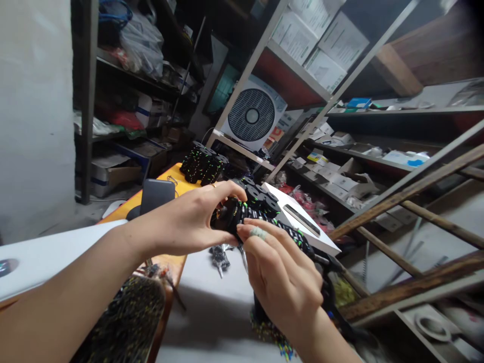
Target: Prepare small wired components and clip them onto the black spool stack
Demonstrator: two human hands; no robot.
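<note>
My left hand (189,219) reaches in from the left, thumb and fingers curled around the end of a black round piece (229,214). This piece sits at the near end of a row of black ring-like parts (297,236) with bright green specks. My right hand (282,275) is closed at the same end, its fingertips pressed together against the row. A pale band wraps one of its fingers. What lies between those fingertips is hidden. Behind the hands stand black spool-like pieces (260,194) with green bits.
More black spools (204,164) stack on the yellow tabletop (177,174), near a dark box-shaped object (158,195). At lower left, a container holds many dark, yellow-flecked pieces (123,320). Small black parts (220,258) lie on the white surface. A wooden ladder (401,267) leans right; a fan (251,113) stands behind.
</note>
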